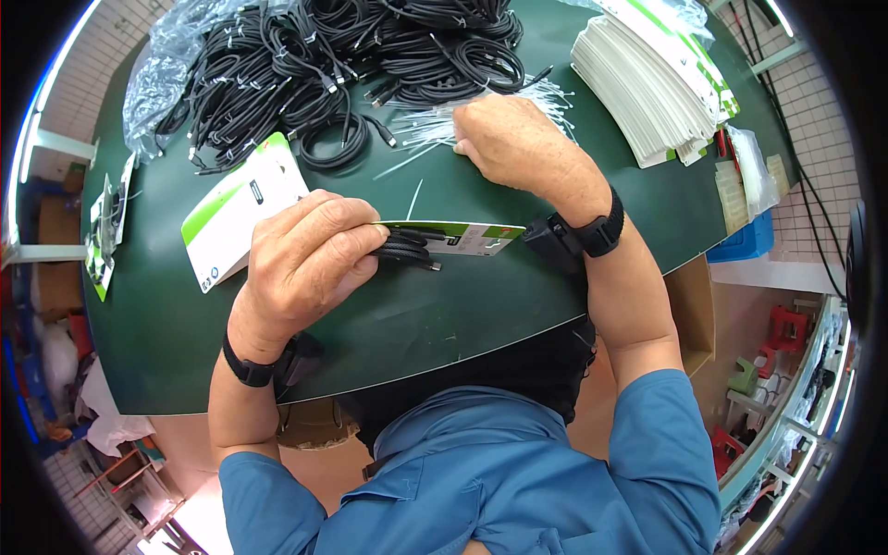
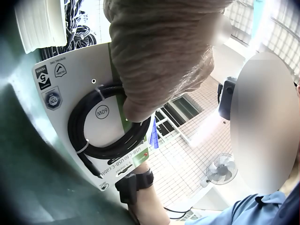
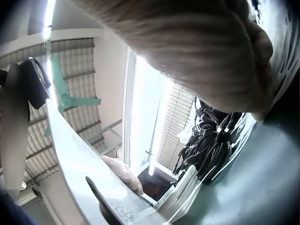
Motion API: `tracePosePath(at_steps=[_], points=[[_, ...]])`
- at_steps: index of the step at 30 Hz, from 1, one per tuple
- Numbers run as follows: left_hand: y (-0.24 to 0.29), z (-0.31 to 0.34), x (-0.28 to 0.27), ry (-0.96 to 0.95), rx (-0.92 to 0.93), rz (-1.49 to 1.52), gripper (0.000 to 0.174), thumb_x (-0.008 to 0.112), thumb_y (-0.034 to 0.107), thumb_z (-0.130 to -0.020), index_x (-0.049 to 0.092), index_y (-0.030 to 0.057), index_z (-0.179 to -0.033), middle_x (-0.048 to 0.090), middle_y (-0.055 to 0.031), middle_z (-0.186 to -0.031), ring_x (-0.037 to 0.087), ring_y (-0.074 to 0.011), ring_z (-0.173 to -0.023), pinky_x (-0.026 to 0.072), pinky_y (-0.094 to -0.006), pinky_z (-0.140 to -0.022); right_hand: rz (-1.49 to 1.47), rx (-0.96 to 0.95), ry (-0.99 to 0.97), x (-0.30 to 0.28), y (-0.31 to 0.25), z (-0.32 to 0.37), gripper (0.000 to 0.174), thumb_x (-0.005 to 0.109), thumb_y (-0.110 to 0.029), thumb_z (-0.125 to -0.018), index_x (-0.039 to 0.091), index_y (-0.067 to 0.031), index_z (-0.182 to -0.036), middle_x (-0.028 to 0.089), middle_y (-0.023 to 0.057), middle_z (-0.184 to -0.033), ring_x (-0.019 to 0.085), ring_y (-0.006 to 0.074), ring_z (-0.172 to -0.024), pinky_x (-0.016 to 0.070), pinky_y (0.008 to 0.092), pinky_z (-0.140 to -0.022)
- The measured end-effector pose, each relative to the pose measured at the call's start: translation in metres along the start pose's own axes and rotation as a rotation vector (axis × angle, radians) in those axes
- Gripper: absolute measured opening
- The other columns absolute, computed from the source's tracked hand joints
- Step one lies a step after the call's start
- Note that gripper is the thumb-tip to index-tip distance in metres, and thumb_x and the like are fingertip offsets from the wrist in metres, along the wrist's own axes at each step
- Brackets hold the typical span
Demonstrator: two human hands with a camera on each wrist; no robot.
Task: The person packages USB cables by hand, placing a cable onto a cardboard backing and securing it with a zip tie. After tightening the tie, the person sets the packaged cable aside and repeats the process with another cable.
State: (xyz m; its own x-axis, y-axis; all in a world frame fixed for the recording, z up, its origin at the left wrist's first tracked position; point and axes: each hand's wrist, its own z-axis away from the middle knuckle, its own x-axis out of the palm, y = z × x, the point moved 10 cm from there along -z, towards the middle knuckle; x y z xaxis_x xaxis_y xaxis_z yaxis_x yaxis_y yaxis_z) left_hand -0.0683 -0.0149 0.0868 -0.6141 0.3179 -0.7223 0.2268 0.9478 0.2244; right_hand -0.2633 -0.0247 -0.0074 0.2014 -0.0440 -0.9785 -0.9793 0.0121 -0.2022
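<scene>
My left hand (image 1: 310, 254) pinches a printed white and green packaging card (image 1: 486, 239) with a coiled black USB-C cable (image 2: 77, 119) lying against its face. In the left wrist view the thumb presses over the coil's edge, and white cable ties (image 2: 83, 147) cross the coil. One tie (image 1: 414, 199) sticks up behind the card in the head view. My right hand (image 1: 518, 143) is at a loose pile of white cable ties (image 1: 421, 129), fingers bent down into it. Its fingertips are mostly hidden, so I cannot tell whether they pinch a tie.
A large heap of black cables (image 1: 268, 83) covers the back of the green table (image 1: 388, 342). A stack of white cards (image 1: 638, 88) stands at the back right. Another card (image 1: 245, 208) lies left of the held one. Packed cards (image 1: 104, 231) lie at the left edge.
</scene>
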Motion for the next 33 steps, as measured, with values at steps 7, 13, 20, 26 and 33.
tracePosePath(at_steps=[7,13,20,26,33], points=[[0.002,-0.001,-0.001,0.010,-0.003,-0.018,0.033,0.081,-0.002,-0.061,0.068,0.0008,-0.091,0.068,-0.0092,-0.091,0.067,-0.0245,-0.072,0.0549,-0.0337,-0.058,-0.137,-0.083,0.175,-0.023,-0.007,0.008,0.015,0.068,-0.013,-0.091,0.066,0.0019,-0.093,0.071,0.0190,-0.085,0.069,0.0420,-0.083,0.0555,0.0481,-0.076],[0.002,-0.001,-0.002,0.029,0.006,-0.022,0.031,0.080,-0.002,-0.062,0.068,0.0013,-0.090,0.067,-0.0078,-0.090,0.067,-0.0231,-0.072,0.0539,-0.0334,-0.056,-0.381,0.028,0.144,-0.026,0.008,0.000,0.013,0.069,-0.009,-0.090,0.068,0.0026,-0.095,0.073,0.0177,-0.085,0.070,0.0369,-0.079,0.0556,0.0430,-0.073],[0.003,-0.001,-0.003,0.008,-0.014,0.003,0.030,0.080,-0.006,-0.066,0.066,0.0020,-0.091,0.071,-0.0103,-0.091,0.069,-0.0268,-0.072,0.0559,-0.0343,-0.061,-0.548,0.138,0.116,-0.033,0.026,0.001,0.022,0.078,-0.012,-0.087,0.073,0.0038,-0.101,0.075,0.0113,-0.080,0.068,0.0159,-0.067,0.0555,0.0295,-0.066],[0.008,-0.002,-0.003,0.011,0.009,0.000,0.030,0.080,-0.006,-0.065,0.066,0.0016,-0.091,0.071,-0.0110,-0.092,0.069,-0.0271,-0.073,0.0562,-0.0345,-0.062,-0.860,0.184,0.242,-0.046,0.040,0.004,0.020,0.079,-0.016,-0.092,0.072,0.0019,-0.097,0.075,0.0066,-0.080,0.065,0.0081,-0.067,0.0532,0.0234,-0.063],[0.012,0.000,-0.002,0.004,0.040,-0.031,0.032,0.082,-0.004,-0.065,0.067,0.0009,-0.092,0.071,-0.0123,-0.095,0.070,-0.0283,-0.076,0.0573,-0.0360,-0.064,-1.253,0.227,0.427,-0.052,0.036,0.009,0.014,0.077,-0.016,-0.096,0.071,-0.0031,-0.097,0.075,0.0048,-0.083,0.061,0.0050,-0.068,0.0495,0.0196,-0.060]])
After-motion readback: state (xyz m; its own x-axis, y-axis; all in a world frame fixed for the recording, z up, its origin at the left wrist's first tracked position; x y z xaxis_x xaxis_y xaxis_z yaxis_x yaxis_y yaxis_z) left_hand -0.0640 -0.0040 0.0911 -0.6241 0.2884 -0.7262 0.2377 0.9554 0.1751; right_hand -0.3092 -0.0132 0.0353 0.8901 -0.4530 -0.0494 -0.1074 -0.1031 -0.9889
